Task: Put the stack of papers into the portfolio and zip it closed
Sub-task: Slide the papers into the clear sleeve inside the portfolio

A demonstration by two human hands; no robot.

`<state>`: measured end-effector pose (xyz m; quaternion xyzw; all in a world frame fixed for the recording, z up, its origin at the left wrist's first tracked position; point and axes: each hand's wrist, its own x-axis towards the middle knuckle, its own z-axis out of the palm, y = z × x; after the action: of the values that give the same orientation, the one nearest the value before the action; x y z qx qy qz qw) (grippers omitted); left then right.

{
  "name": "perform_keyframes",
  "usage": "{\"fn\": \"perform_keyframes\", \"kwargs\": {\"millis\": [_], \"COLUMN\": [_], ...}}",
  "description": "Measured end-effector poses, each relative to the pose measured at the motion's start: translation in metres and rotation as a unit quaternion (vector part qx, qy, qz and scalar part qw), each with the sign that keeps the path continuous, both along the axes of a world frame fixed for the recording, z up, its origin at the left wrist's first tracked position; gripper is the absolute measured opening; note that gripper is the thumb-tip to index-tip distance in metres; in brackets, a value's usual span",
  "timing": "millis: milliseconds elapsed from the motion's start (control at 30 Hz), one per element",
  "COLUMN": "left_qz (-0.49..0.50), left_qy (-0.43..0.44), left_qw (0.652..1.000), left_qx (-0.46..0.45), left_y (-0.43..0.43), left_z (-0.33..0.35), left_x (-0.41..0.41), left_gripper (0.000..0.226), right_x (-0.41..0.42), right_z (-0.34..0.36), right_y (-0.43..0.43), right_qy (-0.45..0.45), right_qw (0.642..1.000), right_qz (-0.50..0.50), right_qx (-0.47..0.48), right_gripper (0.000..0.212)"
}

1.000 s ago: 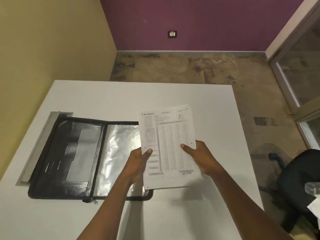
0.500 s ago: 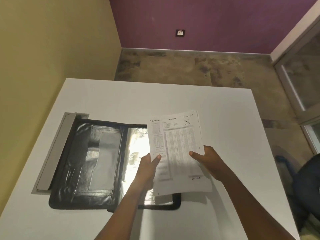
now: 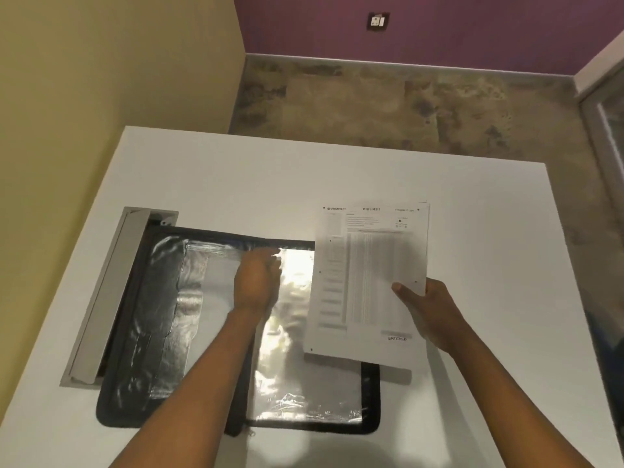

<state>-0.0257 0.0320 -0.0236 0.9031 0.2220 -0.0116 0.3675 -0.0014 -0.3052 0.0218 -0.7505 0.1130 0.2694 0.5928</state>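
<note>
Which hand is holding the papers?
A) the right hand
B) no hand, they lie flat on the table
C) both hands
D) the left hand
A: only the right hand grips the stack of papers, at its right edge, while the left hand is over the clear sleeve of the open portfolio.

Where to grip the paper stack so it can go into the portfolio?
Probably the right long edge, from the right, thumb on top, as the right hand has the paper stack. It is flat and held above the open portfolio, so that leaves its left and far edges free.
</note>
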Motion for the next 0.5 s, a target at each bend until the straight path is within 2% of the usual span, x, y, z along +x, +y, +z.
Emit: {"fn": "perform_keyframes", "kwargs": {"millis": [100, 200, 267, 500], "left_qz": [-0.133, -0.178, -0.168, -0.151], "left_qy": [-0.020, -0.014, -0.022, -0.016], "left_qw": [0.981, 0.963, 0.964, 0.978], "left_qx": [0.137, 0.203, 0.206, 0.141], "left_y": [0.016, 0.021, 0.024, 0.032], "left_z": [-0.016, -0.027, -0.031, -0.032], "left_x": [0.015, 0.025, 0.027, 0.033], "left_gripper": [0.025, 0.017, 0.004, 0.012], "right_x": [0.009, 0.017, 0.022, 0.038], "right_z": [-0.006, -0.009, -0.010, -0.006], "right_y": [0.005, 0.009, 0.008, 0.003], "right_qy": [0.012, 0.019, 0.018, 0.015], "right_qw": [1.000, 1.000, 1.000, 0.998], "right_qz": [0.001, -0.006, -0.015, -0.053], "right_qx": [0.016, 0.014, 0.010, 0.018], "right_gripper": [0.029, 0.030, 0.027, 0.016]}}
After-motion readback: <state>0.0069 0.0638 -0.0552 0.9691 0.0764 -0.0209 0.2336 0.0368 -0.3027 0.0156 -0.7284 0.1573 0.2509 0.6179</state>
